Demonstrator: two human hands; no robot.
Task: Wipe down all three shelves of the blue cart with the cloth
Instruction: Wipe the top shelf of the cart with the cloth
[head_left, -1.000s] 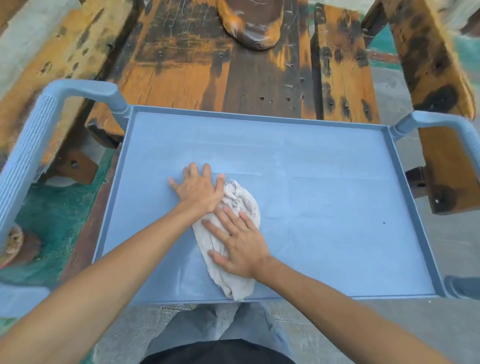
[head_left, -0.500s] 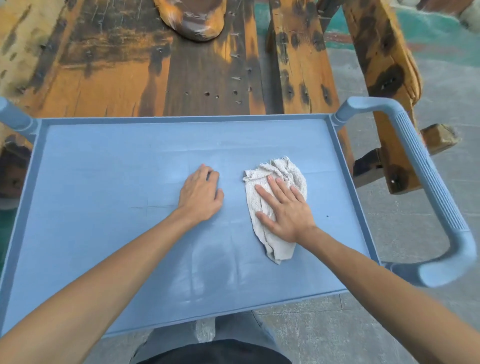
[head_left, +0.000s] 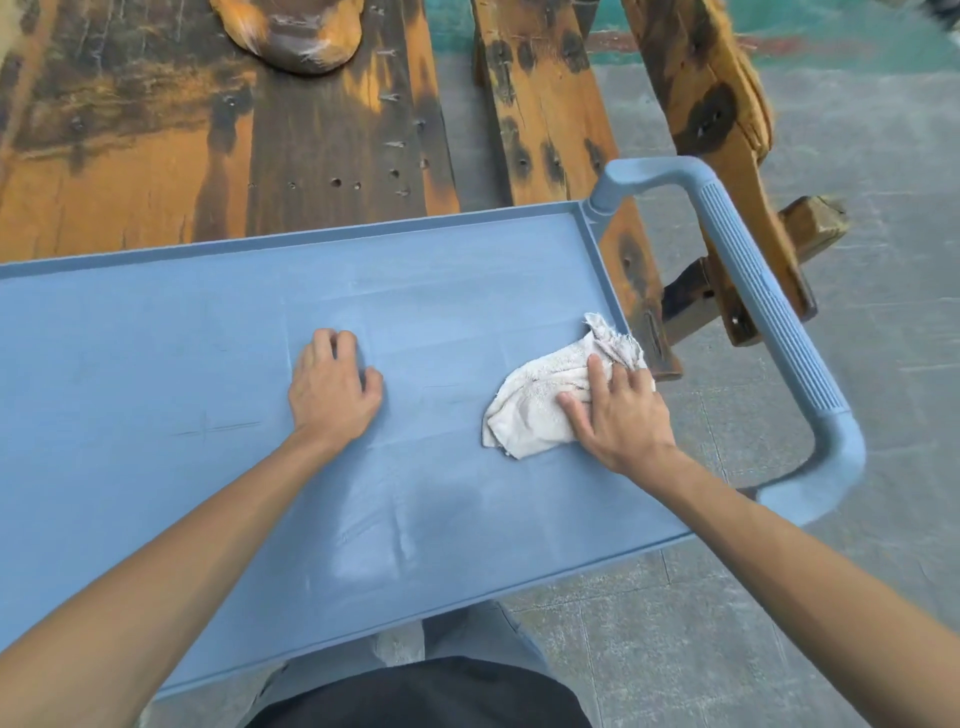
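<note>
The blue cart's top shelf (head_left: 156, 364) fills the middle of the view; the lower shelves are hidden beneath it. A crumpled white cloth (head_left: 540, 400) lies near the shelf's right rim. My right hand (head_left: 618, 415) presses flat on the cloth's right part, fingers spread. My left hand (head_left: 332, 389) rests on the bare shelf surface to the left of the cloth, fingers curled, holding nothing. A damp smear shows on the shelf near its front edge.
The cart's ribbed blue handle (head_left: 769, 322) loops out on the right. Weathered orange-and-black wooden planks (head_left: 208, 130) stand right behind the cart, with a wooden frame (head_left: 717, 104) at the right. Grey concrete floor (head_left: 857, 260) lies to the right and in front.
My right hand has slid the cloth rightward across the shelf, from the middle to near the right rim. My left hand stays planted on the shelf, its fingers now curled.
</note>
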